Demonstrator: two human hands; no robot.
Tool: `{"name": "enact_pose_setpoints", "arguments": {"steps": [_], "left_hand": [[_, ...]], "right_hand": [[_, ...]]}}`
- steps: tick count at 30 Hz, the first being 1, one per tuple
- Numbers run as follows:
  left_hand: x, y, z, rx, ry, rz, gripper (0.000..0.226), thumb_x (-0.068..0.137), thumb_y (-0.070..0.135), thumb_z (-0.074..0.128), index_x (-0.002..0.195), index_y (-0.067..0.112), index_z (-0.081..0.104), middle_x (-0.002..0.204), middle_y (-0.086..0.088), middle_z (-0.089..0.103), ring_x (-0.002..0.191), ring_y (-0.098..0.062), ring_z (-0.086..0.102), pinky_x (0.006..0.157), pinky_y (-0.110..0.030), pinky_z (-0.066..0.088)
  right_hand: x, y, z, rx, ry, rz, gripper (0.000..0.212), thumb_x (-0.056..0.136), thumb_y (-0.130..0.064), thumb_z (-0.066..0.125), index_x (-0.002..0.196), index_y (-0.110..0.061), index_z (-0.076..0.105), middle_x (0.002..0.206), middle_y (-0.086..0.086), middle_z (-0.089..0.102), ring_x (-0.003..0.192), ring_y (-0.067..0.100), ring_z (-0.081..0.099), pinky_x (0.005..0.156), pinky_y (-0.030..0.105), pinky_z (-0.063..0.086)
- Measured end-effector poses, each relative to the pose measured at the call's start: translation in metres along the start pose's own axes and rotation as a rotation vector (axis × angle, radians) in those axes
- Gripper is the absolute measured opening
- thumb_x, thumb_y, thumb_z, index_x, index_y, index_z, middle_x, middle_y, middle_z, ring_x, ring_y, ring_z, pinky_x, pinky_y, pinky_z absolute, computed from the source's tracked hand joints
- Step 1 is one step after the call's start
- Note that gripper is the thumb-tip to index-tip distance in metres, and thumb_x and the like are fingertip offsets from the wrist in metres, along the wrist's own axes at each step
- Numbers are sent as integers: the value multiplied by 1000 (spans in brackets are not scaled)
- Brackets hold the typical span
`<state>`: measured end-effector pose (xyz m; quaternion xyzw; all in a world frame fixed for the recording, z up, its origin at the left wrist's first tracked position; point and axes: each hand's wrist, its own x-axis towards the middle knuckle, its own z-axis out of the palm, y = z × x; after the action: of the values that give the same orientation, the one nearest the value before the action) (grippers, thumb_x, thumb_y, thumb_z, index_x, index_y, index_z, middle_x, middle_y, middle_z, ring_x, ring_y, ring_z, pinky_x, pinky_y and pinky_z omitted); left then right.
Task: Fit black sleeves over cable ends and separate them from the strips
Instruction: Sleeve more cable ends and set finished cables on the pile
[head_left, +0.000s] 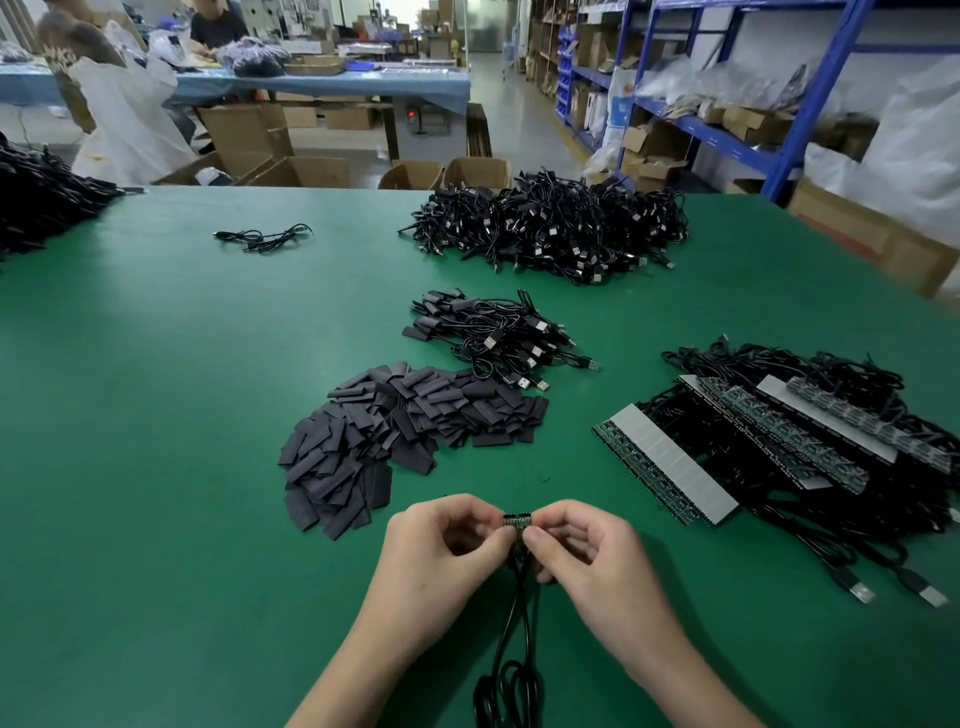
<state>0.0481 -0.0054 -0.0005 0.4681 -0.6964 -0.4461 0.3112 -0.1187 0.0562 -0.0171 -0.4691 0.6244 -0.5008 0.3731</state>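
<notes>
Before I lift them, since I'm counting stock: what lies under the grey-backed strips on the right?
Black cables lie tangled under the strips, two USB plugs poking out toward the person. How many cables the strips cover cannot be seen.

No text, label or number can be read; the small red lit display (412, 113) beneath the far blue-covered surface (322, 83) is too blurred.

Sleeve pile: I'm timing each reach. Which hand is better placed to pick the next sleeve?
Probably the left hand: the sleeve pile lies left of the small board both hands pinch, farther from the right hand.
</notes>
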Motion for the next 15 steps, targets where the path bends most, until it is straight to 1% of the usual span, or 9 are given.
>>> {"name": "enact_pose_setpoints", "arguments": {"steps": [2, 4, 7, 8, 10, 12, 15], "left_hand": [[-1, -1, 1, 32, 5, 12, 12, 86, 21, 79, 77, 25, 72, 72, 9, 73, 67, -8, 70, 65, -17, 50], [-2, 0, 2, 70, 18, 25, 15, 86, 22, 79, 75, 26, 70, 71, 11, 72, 66, -7, 70, 63, -18, 52], [-3, 1, 3, 99, 29, 33, 17, 86, 23, 78, 73, 25, 68, 70, 11, 71, 64, -9, 69, 62, -24, 54], [-4, 1, 4, 100, 31, 34, 17, 86, 22, 78, 73, 25, 67, 69, 10, 71, 62, -8, 67, 61, -23, 53], [-5, 2, 6, 99, 38, 36, 18, 85, 21, 78, 72, 24, 66, 66, 11, 69, 58, -4, 62, 57, -18, 48], [-5, 3, 8, 96, 47, 34, 20, 84, 19, 79, 70, 24, 65, 64, 12, 67, 55, 0, 57, 56, -13, 43], [-5, 5, 10, 84, 65, 16, 22, 83, 16, 79, 68, 24, 64, 63, 11, 67, 54, 1, 55, 55, -12, 42]], "right_hand": [[1, -1, -2, -73, 11, 4, 11, 91, -15, 76, 86, -24, 74, 78, -3, 76, 69, 11, 72, 68, 30, 60], [0, -3, -1, -158, 19, -20, 14, 90, -16, 78, 80, -25, 72, 73, -5, 74, 68, 10, 71, 69, 33, 61], [-3, -4, 0, -270, 46, -74, 19, 91, -21, 76, 76, -27, 66, 70, -11, 70, 65, 5, 66, 60, 24, 55], [-4, -3, 1, -306, 60, -93, 21, 91, -21, 76, 76, -28, 64, 69, -13, 69, 64, 4, 64, 57, 19, 50], [-6, -3, 4, -352, 91, -115, 24, 91, -21, 76, 74, -29, 60, 69, -19, 65, 63, 4, 61, 54, 12, 42], [-7, -2, 7, -368, 112, -107, 26, 91, -20, 76, 73, -29, 59, 73, -19, 65, 66, 6, 61, 55, 13, 42], [-7, -2, 10, -369, 126, -88, 26, 91, -19, 75, 73, -28, 59, 76, -18, 66, 66, 6, 61, 56, 13, 43]]}}
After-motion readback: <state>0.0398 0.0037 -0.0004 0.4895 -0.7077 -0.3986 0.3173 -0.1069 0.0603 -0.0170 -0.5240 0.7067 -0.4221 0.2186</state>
